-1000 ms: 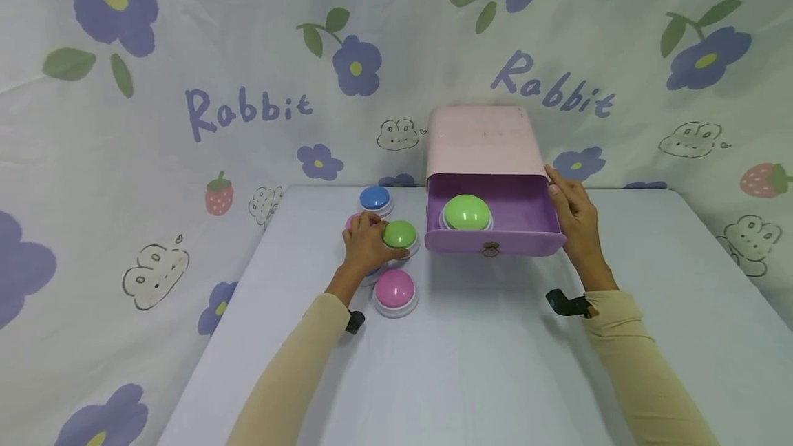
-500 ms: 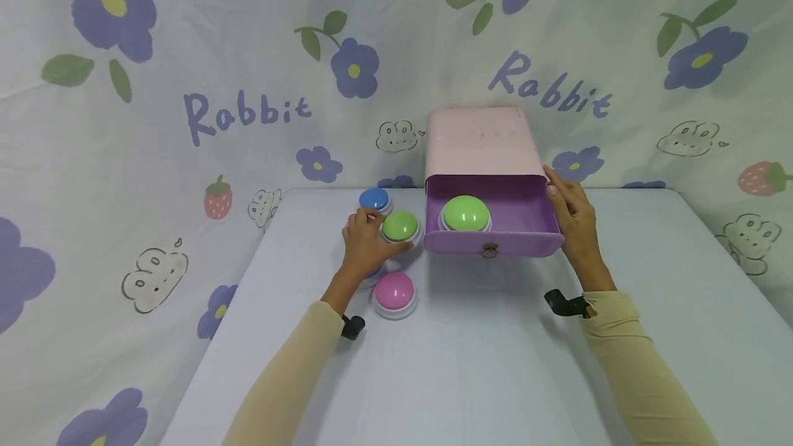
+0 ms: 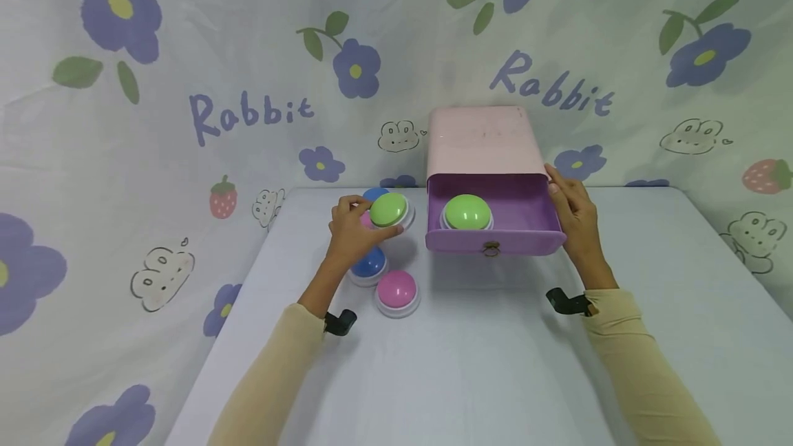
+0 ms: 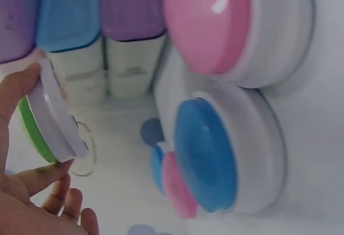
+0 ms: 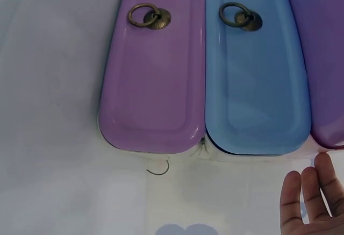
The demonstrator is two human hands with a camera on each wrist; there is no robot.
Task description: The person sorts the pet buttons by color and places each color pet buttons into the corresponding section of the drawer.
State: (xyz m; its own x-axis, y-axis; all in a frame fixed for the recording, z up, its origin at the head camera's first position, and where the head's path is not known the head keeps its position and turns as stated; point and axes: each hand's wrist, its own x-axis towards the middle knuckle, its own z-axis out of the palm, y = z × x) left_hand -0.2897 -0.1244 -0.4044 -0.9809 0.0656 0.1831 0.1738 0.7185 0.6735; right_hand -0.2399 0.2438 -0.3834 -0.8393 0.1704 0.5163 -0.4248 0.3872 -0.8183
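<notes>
My left hand (image 3: 348, 234) pinches a green dome push button (image 3: 389, 210) by its white base, thumb on one side and fingers on the other. In the left wrist view the held button (image 4: 47, 118) is tilted on edge, off the table. My right hand (image 3: 576, 217) rests against the right side of a pink drawer box (image 3: 486, 142), fingers fairly straight. The box's purple top drawer (image 3: 526, 245) is pulled out, with another green push button (image 3: 467, 213) at its left. In the right wrist view the fingertips (image 5: 322, 165) touch the box edge.
Left of the box stand a blue button (image 3: 369, 263) and a pink button (image 3: 397, 291). Farther back, another blue button (image 3: 374, 194) and pink button (image 3: 365, 219) are partly hidden. Lower purple (image 5: 156, 84) and blue (image 5: 255, 84) drawers are closed. A patterned cloth (image 3: 248, 33) hangs behind.
My left hand has lifted the green button from among the others and moved it slightly left and back, uncovering the near blue button. The right hand stays against the box.
</notes>
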